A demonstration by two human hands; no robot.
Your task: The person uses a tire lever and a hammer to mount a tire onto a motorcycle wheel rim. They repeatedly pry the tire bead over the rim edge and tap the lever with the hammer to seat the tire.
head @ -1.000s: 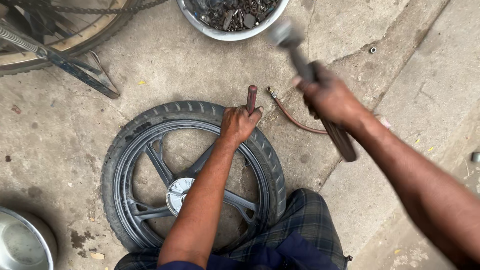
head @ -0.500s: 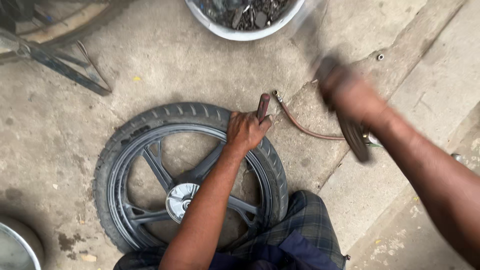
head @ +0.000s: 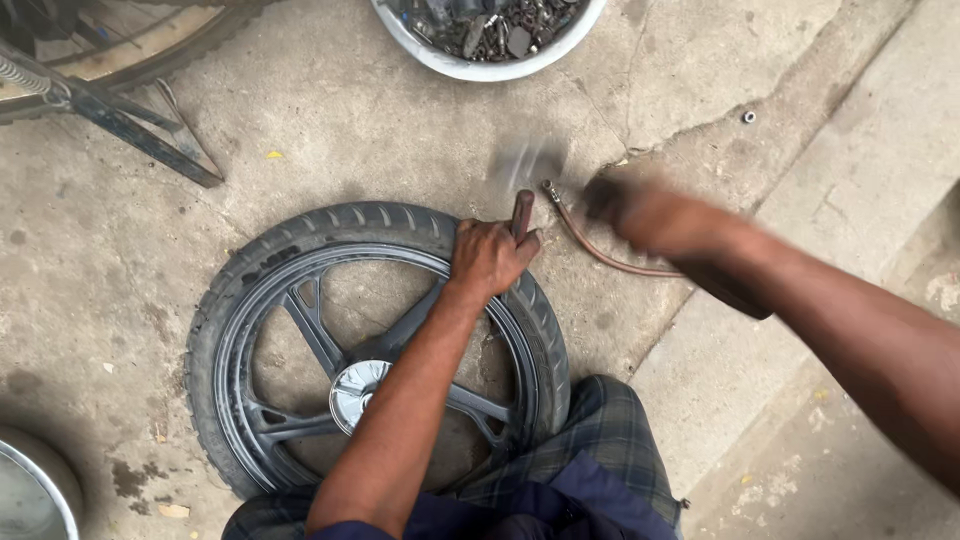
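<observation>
Head view, left hand: the left hand (head: 488, 258) sits on the upper rim of the tyre, grip clamped round a short dark tool (head: 522, 213) held upright at the tyre's edge.
Head view, right hand: the right hand (head: 650, 215) is a blur, grip closed on a hammer handle (head: 725, 290); the hammer head (head: 522, 165) smears just above the upright tool.
Wheel: the motorcycle wheel (head: 300, 250) lies flat on the concrete floor (head: 350, 130), spokes and shiny hub (head: 358, 388) showing.
Hose: a thin brown hose (head: 600, 250) curls on the floor just right of the tyre.
Around: a white bowl of metal parts (head: 480, 65) at the top edge; checked cloth over the knee (head: 590, 440) touches the tyre's lower right.
</observation>
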